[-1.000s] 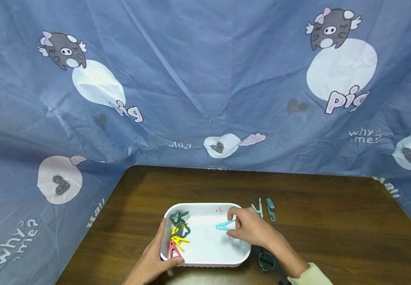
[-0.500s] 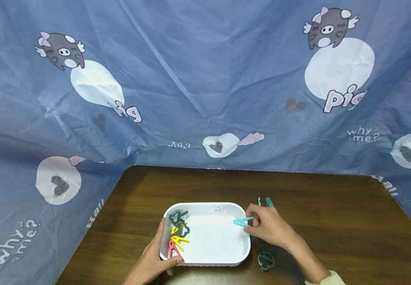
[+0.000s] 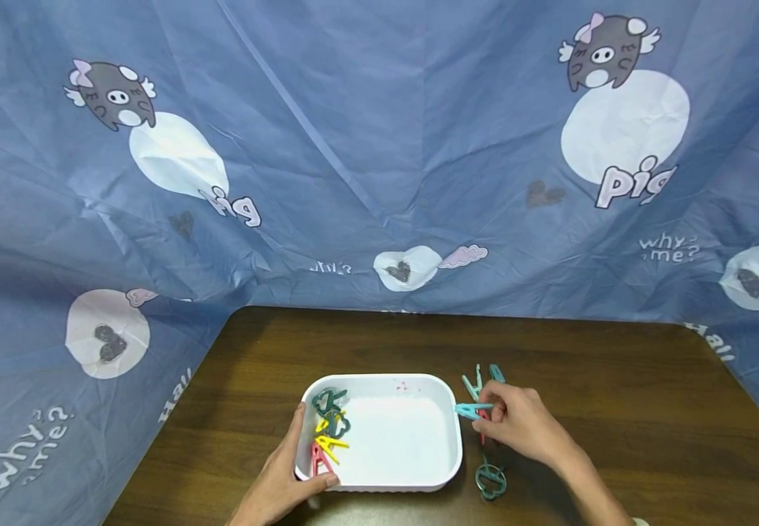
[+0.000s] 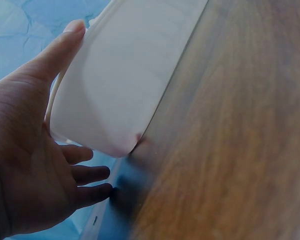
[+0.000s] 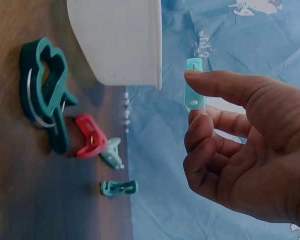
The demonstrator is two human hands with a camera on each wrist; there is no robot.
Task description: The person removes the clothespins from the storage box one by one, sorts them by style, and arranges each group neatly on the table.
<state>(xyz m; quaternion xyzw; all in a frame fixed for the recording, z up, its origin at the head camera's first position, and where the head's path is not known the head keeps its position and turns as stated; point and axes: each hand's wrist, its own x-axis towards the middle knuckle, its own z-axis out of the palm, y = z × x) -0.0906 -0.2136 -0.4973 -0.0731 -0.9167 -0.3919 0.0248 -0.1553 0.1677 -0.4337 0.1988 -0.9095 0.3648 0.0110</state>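
My right hand (image 3: 522,424) pinches a light blue clothespin (image 3: 473,410) between thumb and fingers, just off the right end of a white plastic tub (image 3: 405,446). In the right wrist view the clothespin (image 5: 194,92) is seen end-on, its other side hidden by the thumb. My left hand (image 3: 280,467) holds the tub's left end, thumb over the near rim. The left wrist view shows its fingers by the tub's outer wall (image 4: 115,75). Along the tub's left side lie a red clothespin (image 3: 320,460), yellow clothespins (image 3: 332,447) and dark green cloud-shaped clips (image 3: 329,402).
Right of the tub, on the brown wooden table (image 3: 616,380), lie a pale green clothespin (image 3: 473,387), a teal clip (image 3: 497,373), a red clothespin (image 5: 91,137) and a dark green cloud-shaped clip (image 3: 491,481). A blue patterned cloth (image 3: 326,146) hangs behind the table.
My right hand has moved right with the light blue clothespin, from over the tub's inside to beyond its right rim. The red clothespin beneath has come into sight. My left hand has stayed put.
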